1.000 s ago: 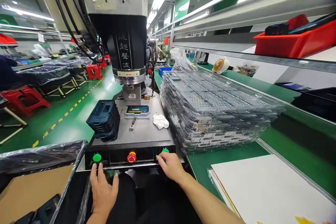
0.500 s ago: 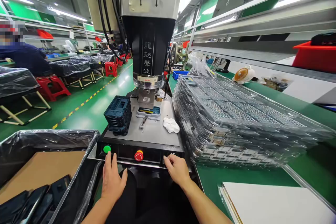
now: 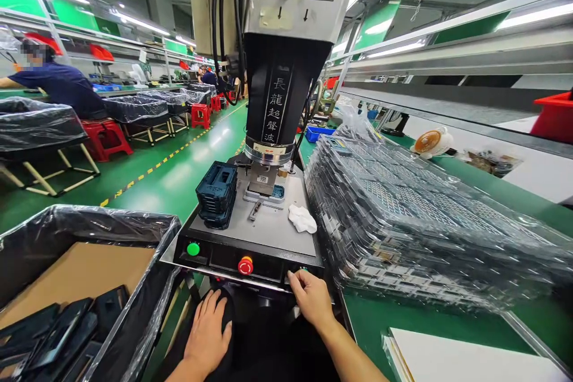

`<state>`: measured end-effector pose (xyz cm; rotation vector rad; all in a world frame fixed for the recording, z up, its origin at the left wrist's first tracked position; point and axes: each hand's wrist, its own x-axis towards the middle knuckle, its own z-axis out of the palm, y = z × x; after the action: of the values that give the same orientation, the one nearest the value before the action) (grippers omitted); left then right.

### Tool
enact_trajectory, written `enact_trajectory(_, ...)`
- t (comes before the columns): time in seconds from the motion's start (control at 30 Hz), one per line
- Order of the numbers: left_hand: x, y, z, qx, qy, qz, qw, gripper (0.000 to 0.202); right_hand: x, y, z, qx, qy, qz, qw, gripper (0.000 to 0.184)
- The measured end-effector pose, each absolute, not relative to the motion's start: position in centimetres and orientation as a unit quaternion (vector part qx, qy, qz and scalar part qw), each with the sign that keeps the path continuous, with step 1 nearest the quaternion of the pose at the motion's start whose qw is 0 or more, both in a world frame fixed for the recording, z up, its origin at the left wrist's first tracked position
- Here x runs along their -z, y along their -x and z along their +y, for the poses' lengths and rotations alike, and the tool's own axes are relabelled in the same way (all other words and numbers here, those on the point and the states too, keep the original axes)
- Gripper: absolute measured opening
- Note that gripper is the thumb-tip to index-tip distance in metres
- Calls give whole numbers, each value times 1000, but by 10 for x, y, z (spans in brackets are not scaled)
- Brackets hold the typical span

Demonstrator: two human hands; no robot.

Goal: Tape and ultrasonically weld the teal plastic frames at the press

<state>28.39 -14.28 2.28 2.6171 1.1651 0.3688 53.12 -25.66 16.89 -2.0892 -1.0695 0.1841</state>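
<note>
My left hand (image 3: 208, 331) lies palm down on my dark-clothed thigh, fingers stretched out and holding nothing. Left of the emergency stop (image 3: 245, 265), the green button (image 3: 193, 249) is uncovered. My right hand (image 3: 311, 295) touches the right end of the front panel with its fingers curled; what lies under them is mostly hidden. Above the plate, the press head (image 3: 271, 101) has its metal horn (image 3: 261, 179) down on a dark part (image 3: 278, 192) in a light fixture (image 3: 262, 198). A stack of dark plastic housings (image 3: 218, 191) stands to the left.
A crumpled white cloth (image 3: 302, 219) lies on the plate's right side. Stacked clear trays (image 3: 403, 215) rise to the right, with white sheets (image 3: 465, 358) nearer. At left, a plastic-lined bin (image 3: 172, 230) holds cardboard and dark housings. A person (image 3: 62, 86) sits at the far left.
My left hand has come down from beside the green button onto my thigh. My right hand stays at the panel. The horn is lower on the part, and the camera view has turned left.
</note>
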Motion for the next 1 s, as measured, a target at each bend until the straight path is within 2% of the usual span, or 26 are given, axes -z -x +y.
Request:
enact_trajectory(0.27,-31,-287,-142,-126,-896,402,143,47,-176,-530,-258,-56,817,-405,406,54)
enact_trajectory(0.47,-48,-291,-142,-100,-892,407,167,47,-209,-535,-237,-9,803,-446,395,54)
enact_trajectory(0.7,-65,-295,-140,-73,-885,412,205,50,-245,-564,-169,55,810,-476,337,39)
enact_trajectory(0.83,-68,-294,-138,-80,-882,412,215,49,-246,-590,-124,100,816,-488,293,29)
enact_trajectory(1.0,-71,-294,-134,-85,-876,413,236,48,-245,-608,-80,122,828,-478,268,26)
